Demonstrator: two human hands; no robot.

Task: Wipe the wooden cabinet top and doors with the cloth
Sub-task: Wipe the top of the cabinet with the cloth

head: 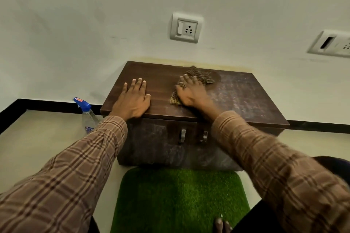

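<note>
A low dark wooden cabinet [246, 98] stands against the white wall, its top dusty on the right half and darker on the left. Two doors [155, 143] with metal handles face me. A brown patterned cloth [200, 76] lies on the top near the back middle. My right hand [191, 91] presses flat on the cloth, fingers spread, covering its near part. My left hand [132, 98] rests flat and empty on the left part of the top, near the front edge.
A spray bottle [88, 114] with a blue trigger stands on the floor left of the cabinet. A green grass-like mat [180, 200] lies in front of it. Two wall sockets [186, 27] sit above. My foot [222, 225] shows at the bottom.
</note>
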